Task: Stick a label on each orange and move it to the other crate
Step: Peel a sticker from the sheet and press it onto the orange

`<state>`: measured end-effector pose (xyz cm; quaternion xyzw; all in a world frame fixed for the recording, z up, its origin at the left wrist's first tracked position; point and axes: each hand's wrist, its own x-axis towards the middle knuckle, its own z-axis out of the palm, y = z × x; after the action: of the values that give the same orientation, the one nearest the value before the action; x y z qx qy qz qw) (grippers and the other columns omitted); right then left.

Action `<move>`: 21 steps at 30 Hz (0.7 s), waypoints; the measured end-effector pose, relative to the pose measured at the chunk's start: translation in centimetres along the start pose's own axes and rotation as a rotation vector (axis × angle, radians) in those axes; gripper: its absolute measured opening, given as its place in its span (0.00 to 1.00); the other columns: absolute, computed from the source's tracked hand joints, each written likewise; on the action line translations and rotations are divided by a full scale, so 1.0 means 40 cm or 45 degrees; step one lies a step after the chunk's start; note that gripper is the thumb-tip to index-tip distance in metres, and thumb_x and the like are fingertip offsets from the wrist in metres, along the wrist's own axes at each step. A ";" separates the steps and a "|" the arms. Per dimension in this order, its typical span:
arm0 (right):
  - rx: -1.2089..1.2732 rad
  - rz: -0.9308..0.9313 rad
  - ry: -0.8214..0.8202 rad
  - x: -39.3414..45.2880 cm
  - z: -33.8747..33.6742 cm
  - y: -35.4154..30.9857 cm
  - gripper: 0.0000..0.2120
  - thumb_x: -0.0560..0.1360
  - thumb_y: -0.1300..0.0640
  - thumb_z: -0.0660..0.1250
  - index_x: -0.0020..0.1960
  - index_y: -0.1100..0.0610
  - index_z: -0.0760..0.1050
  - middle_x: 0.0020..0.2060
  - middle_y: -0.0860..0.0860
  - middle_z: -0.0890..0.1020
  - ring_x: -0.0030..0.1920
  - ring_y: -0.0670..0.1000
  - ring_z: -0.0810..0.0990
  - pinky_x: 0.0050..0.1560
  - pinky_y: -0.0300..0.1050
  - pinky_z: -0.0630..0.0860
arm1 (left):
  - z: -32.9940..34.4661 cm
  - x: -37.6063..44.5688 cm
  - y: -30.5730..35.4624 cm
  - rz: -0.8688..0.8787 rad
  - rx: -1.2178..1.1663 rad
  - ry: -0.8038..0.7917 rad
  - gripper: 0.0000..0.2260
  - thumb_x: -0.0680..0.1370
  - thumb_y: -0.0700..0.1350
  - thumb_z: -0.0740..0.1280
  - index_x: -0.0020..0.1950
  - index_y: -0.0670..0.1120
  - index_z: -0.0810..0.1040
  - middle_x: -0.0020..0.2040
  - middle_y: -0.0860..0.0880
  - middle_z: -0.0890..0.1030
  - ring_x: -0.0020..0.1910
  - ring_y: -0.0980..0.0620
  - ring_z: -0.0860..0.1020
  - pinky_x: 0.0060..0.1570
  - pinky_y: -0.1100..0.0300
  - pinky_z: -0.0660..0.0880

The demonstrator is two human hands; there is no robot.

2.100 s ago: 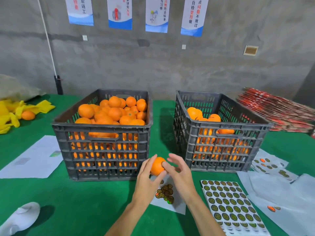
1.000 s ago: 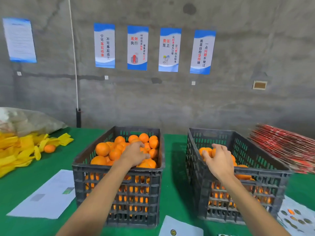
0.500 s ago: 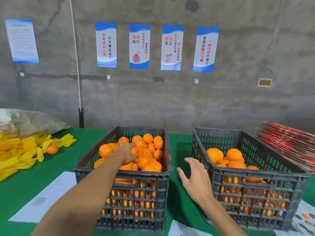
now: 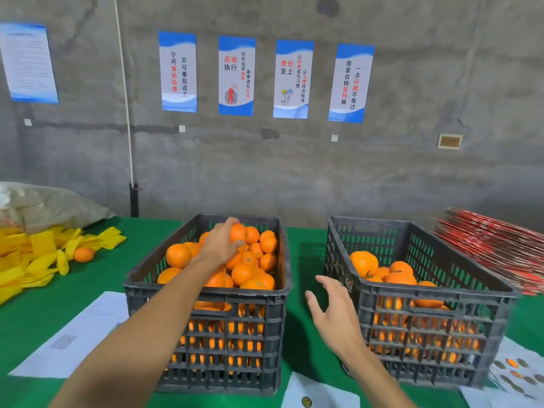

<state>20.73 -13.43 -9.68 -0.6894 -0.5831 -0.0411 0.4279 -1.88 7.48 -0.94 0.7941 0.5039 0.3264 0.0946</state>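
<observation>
Bare grey concrete forms the back wall (image 4: 294, 172), hung with four blue-and-white printed posters (image 4: 266, 78) in a row, and below it a green cloth-covered table (image 4: 73, 290) carries two dark grey slotted plastic crates side by side, a strip of green showing between them. Heaped nearly to the rim with round oranges is the left crate (image 4: 206, 328); the right crate (image 4: 441, 334) holds a lower layer of them. Reaching over the left crate's near rim, the left hand (image 4: 219, 245) has its fingers curled round one orange (image 4: 238, 232) at the top of the pile toward the far end, the thumb pressed against its near side. Held in the gap between the crates, just beside the right crate's near corner, the right hand (image 4: 331, 312) holds nothing, its fingers straight and spread apart. White sheets of paper (image 4: 73, 337) lie flat on the cloth left of the crates, another white sheet bearing one round sticker (image 4: 319, 393) lies at the near edge, and a sheet of round labels (image 4: 518, 369) sits at the lower right. Yellow wrappers (image 4: 29, 260) with a lone orange among them lie at the far left, and a stack of red flat cartons (image 4: 494, 248) at the far right.
</observation>
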 end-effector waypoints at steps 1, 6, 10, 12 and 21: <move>0.032 0.007 -0.003 0.001 -0.004 -0.007 0.23 0.82 0.46 0.64 0.75 0.52 0.69 0.70 0.45 0.74 0.72 0.45 0.69 0.74 0.47 0.67 | -0.004 -0.010 0.021 0.013 -0.146 0.073 0.26 0.79 0.50 0.73 0.75 0.52 0.68 0.67 0.42 0.77 0.64 0.40 0.77 0.61 0.46 0.75; 0.181 -0.030 0.098 0.025 -0.033 -0.065 0.18 0.83 0.45 0.62 0.72 0.48 0.72 0.66 0.42 0.77 0.65 0.41 0.74 0.69 0.47 0.72 | 0.027 -0.108 0.157 0.143 -0.754 0.161 0.24 0.74 0.51 0.78 0.69 0.56 0.75 0.33 0.56 0.77 0.30 0.58 0.73 0.35 0.62 0.74; 0.279 -0.011 0.240 0.014 -0.079 -0.100 0.18 0.83 0.43 0.60 0.69 0.49 0.75 0.62 0.43 0.81 0.60 0.43 0.79 0.63 0.48 0.76 | 0.080 -0.234 0.266 0.215 -0.944 0.105 0.24 0.74 0.54 0.78 0.68 0.60 0.75 0.34 0.53 0.80 0.28 0.59 0.75 0.32 0.64 0.74; 0.356 0.026 0.269 0.002 -0.103 -0.105 0.19 0.83 0.38 0.57 0.68 0.47 0.73 0.60 0.43 0.81 0.58 0.45 0.80 0.59 0.51 0.78 | 0.106 -0.290 0.304 0.281 -0.992 0.088 0.24 0.74 0.52 0.78 0.67 0.62 0.75 0.33 0.53 0.80 0.30 0.58 0.77 0.34 0.64 0.74; 0.467 0.170 0.264 -0.154 -0.102 -0.007 0.17 0.83 0.37 0.54 0.51 0.48 0.74 0.46 0.45 0.81 0.47 0.43 0.80 0.46 0.43 0.75 | 0.264 -0.525 0.317 0.278 -0.774 -0.051 0.34 0.74 0.62 0.72 0.77 0.54 0.66 0.62 0.60 0.65 0.54 0.52 0.81 0.53 0.64 0.79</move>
<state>20.36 -20.78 -10.38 -0.6290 -0.4867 0.0234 0.6057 8.10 -14.73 -11.88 0.7850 0.2932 0.4546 0.3018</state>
